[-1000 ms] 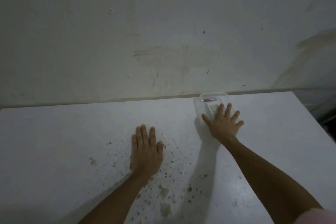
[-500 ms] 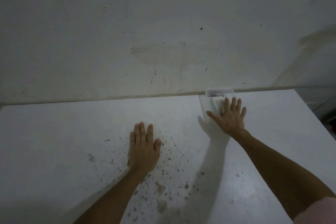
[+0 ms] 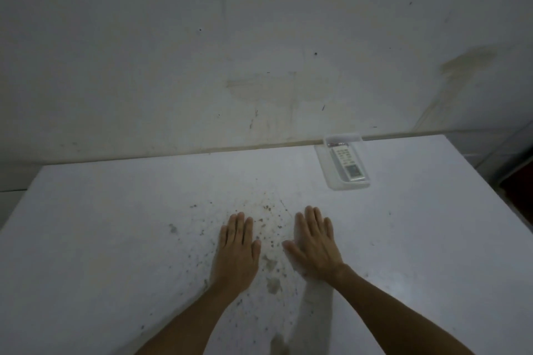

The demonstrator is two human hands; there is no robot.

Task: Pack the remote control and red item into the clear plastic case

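A clear plastic case (image 3: 325,166) lies at the far right of the white table, its far end against the wall. Inside it a white remote control (image 3: 348,163) lies lengthwise, and a thin red item (image 3: 338,144) sits at the case's far end. My left hand (image 3: 238,245) rests flat on the table, palm down, holding nothing. To its right my right hand (image 3: 315,245) also lies flat and empty, well short of the case.
The white table (image 3: 115,239) has brown specks and stains around and between my hands. A stained white wall (image 3: 259,52) rises directly behind the table. The table's right edge drops off near a darker area (image 3: 516,179).
My right hand has let go of the case and come back toward me, landing flat beside my left hand. The case stays at the wall. The camera view has shifted.
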